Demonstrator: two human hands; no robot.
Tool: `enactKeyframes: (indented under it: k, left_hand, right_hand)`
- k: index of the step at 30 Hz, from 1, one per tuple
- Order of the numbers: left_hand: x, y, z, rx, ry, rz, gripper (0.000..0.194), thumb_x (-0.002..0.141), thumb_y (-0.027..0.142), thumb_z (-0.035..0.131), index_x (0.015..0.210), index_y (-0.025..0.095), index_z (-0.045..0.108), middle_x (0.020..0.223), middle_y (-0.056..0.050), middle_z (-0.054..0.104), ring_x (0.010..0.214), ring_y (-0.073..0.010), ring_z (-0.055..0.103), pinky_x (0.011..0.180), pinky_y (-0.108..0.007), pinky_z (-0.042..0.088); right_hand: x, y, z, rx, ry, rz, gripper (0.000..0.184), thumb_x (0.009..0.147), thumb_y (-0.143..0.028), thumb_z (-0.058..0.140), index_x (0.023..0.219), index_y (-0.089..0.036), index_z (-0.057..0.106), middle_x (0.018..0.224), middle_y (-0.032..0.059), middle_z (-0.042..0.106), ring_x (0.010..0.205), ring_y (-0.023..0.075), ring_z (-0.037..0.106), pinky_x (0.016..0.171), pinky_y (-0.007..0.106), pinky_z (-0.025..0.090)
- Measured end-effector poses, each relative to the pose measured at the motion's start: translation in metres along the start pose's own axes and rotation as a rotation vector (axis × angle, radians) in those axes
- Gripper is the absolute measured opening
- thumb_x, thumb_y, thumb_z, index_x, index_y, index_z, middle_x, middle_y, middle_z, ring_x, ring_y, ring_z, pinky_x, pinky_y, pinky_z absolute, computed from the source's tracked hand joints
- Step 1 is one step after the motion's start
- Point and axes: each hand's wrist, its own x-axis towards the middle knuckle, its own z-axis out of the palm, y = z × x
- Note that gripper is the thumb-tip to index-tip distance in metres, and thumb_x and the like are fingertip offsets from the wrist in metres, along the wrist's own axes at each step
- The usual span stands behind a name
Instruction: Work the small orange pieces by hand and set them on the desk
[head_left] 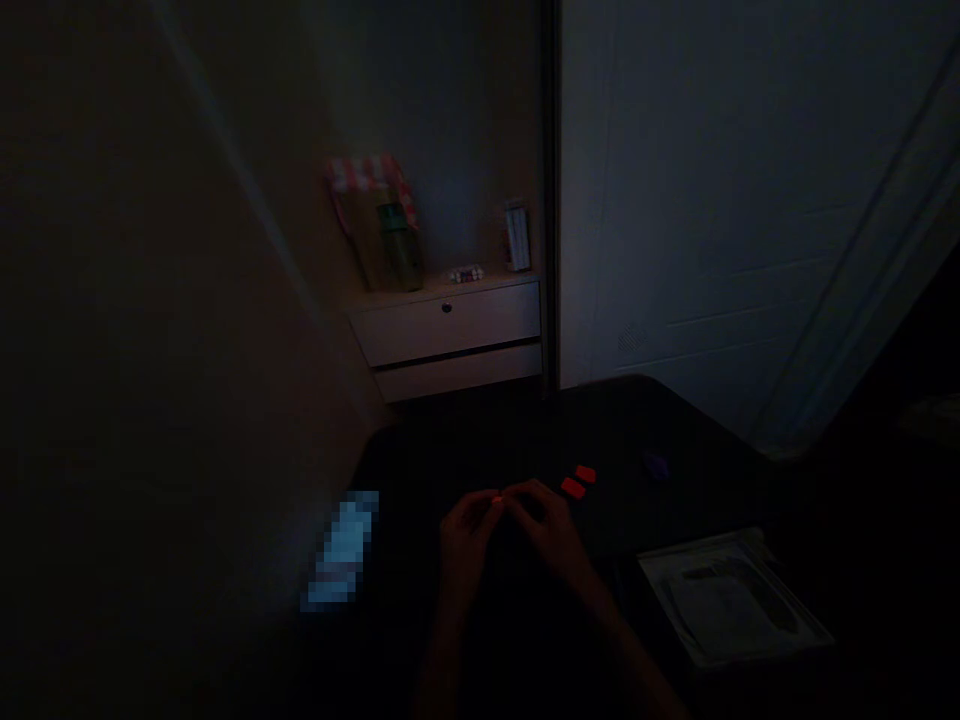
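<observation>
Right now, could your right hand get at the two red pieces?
Probably yes: the two red pieces lie just beyond the right hand with nothing visible between, though it seems busy pinching a small bright piece.

A small, bright orange-red piece (498,499) is pinched between the fingertips of both hands (553,525) over the dark surface (622,425); it is mostly covered, and its full shape cannot be made out. To its right, two flat, angular red pieces (573,488) are laid on the surface, close beside each other, one slightly farther and more to the right. Their edges are seen as straight; finer detail is lost in the dimness.
</observation>
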Motion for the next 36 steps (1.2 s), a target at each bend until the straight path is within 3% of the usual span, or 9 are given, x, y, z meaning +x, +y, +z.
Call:
enactKeyframes:
  k: [7,12,20,36]
  left_hand:
    - [-0.002,0.003,0.001,-0.010,-0.017,0.022,0.025,0.078,0.036,0.080,0.095,0.018,0.076,0.099,-0.009,0.079,0.096,-0.0247,0.074,0.091,-0.037,0.057]
    - [-0.001,0.003,0.001,-0.024,0.010,0.013,0.029,0.077,0.035,0.081,0.099,0.018,0.075,0.102,-0.010,0.078,0.098,-0.0247,0.073,0.091,-0.037,0.057]
    - [0.000,0.003,0.001,-0.031,0.018,-0.017,0.032,0.070,0.033,0.085,0.097,0.017,0.075,0.100,-0.010,0.078,0.096,-0.0254,0.074,0.088,-0.037,0.058]
    - [-0.002,0.006,0.000,-0.073,-0.030,-0.030,0.029,0.073,0.032,0.083,0.098,0.017,0.077,0.102,-0.011,0.079,0.098,-0.0261,0.074,0.092,-0.039,0.057]
  right_hand:
    - [0.000,-0.003,-0.001,0.034,-0.020,-0.013,0.018,0.095,-0.035,0.062,0.097,-0.024,0.077,0.097,0.0056,0.074,0.093,0.0233,0.070,0.086,0.035,0.053]
    - [-0.001,0.005,0.001,0.061,0.037,0.023,0.017,0.094,-0.033,0.064,0.104,-0.025,0.075,0.104,0.0055,0.075,0.100,0.0238,0.070,0.090,0.036,0.053]
    - [0.000,0.003,0.001,0.042,0.010,0.039,0.014,0.092,-0.032,0.065,0.096,-0.022,0.075,0.097,0.0051,0.075,0.094,0.0233,0.070,0.086,0.034,0.052]
    - [0.001,0.002,0.001,0.067,0.004,0.093,0.019,0.092,-0.038,0.065,0.096,-0.022,0.074,0.097,0.0056,0.077,0.093,0.0239,0.071,0.085,0.034,0.053]
